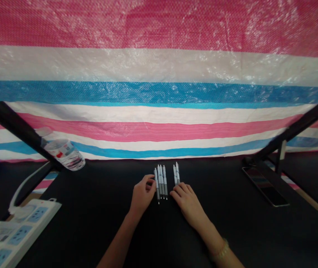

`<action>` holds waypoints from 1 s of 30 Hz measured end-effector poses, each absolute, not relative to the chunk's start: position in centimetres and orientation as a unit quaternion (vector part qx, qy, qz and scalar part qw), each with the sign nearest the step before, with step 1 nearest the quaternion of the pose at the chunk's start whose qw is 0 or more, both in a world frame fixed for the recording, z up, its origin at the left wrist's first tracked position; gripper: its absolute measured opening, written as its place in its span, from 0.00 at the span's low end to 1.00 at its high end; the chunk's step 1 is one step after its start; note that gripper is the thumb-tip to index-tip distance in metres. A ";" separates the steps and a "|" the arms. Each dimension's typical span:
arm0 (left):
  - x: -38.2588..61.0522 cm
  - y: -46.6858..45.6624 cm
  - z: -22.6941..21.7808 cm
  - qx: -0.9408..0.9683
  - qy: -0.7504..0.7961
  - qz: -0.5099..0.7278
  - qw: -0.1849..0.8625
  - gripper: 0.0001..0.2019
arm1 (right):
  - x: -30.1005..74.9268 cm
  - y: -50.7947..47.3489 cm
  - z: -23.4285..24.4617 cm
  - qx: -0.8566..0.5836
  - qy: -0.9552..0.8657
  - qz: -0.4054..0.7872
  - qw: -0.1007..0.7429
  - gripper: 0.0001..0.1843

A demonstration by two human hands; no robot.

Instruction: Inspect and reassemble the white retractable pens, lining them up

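While a shiny plastic sheet (159, 67) in pink, white and blue stripes fills the whole back, a black table (92, 216) runs along below it. Two dark bars slant in from the sides, one on the left (19, 126), one on the right (290, 132). Chunky white power strip (16, 238) in the near left corner, blue sockets, white cable plugged in. Further back on that side there's a clear plastic bottle (66, 154), looks tilted, right by the left bar.

Now the hands. The left hand (144, 193) is half curled, thumb and index fairly close together; the right hand (185, 201) is palm down, fingers loosely bent. Dark-screened phone (265, 187) lies flat well off to the right.

Smallest stuff is the pens, white and grey, mid-table in two bunches. Left hand's fingertips are right at the outermost pen of the left bunch (161, 182), can't tell if it's really gripped. Right hand's fingers cover the near ends of the right pair (176, 173), and I can't tell if they've got hold either.
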State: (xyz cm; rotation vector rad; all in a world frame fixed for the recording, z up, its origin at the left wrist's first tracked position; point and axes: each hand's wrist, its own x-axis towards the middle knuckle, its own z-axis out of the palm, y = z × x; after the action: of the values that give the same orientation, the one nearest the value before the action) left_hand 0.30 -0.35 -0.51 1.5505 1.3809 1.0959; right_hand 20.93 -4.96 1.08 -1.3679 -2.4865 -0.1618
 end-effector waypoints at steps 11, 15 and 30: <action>-1.8 -0.3 0.2 0.818 0.379 0.269 0.340 0.41 | 20.7 -5.2 1.3 -0.453 -0.874 -0.034 0.171 0.05; -1.3 -0.2 -0.4 0.818 0.393 0.279 0.313 0.33 | 20.9 -5.4 1.6 -0.446 -0.859 0.007 0.250 0.10; -0.9 0.1 0.7 0.687 0.497 0.421 0.323 0.15 | 20.8 -6.5 2.0 -0.583 -0.433 0.147 0.672 0.11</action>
State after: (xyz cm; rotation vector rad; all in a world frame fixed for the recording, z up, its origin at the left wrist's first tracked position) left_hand -0.87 0.07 0.72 1.8030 1.3043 1.1050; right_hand 20.80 -6.51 1.97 -1.3127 -0.9758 0.3304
